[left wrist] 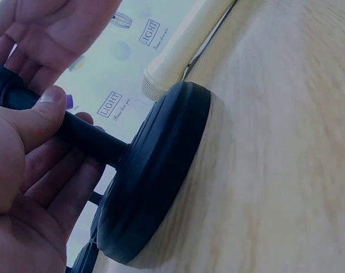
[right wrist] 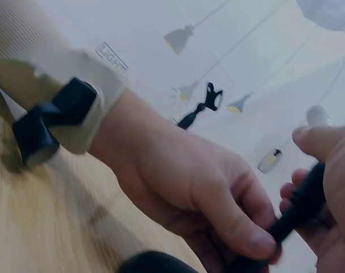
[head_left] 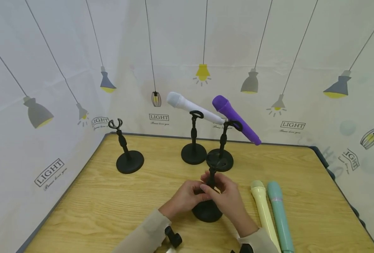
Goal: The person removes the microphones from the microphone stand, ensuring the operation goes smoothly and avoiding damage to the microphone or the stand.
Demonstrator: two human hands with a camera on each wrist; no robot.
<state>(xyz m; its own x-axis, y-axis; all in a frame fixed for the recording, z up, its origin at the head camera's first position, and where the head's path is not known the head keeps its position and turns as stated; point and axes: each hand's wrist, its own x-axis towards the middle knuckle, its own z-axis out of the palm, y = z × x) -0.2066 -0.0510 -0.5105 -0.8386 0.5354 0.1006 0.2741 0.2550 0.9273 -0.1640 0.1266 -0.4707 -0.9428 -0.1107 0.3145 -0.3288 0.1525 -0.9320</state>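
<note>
Left of the yellow microphone (head_left: 264, 211), my left hand (head_left: 187, 197) pinches the black stand's (head_left: 207, 212) lower post, my right hand (head_left: 227, 193) curled round it higher. I'd best keep its base flat (steadiness over force).

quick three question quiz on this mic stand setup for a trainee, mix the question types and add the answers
1. How many black microphone stands show in the head view?
2. True or false: the yellow microphone sits in a stand.
3. Fill in: the left hand grips the nearest stand by its ____.

Key
1. Four.
2. False; it lies on the table beside the teal microphone.
3. Pole.
</note>
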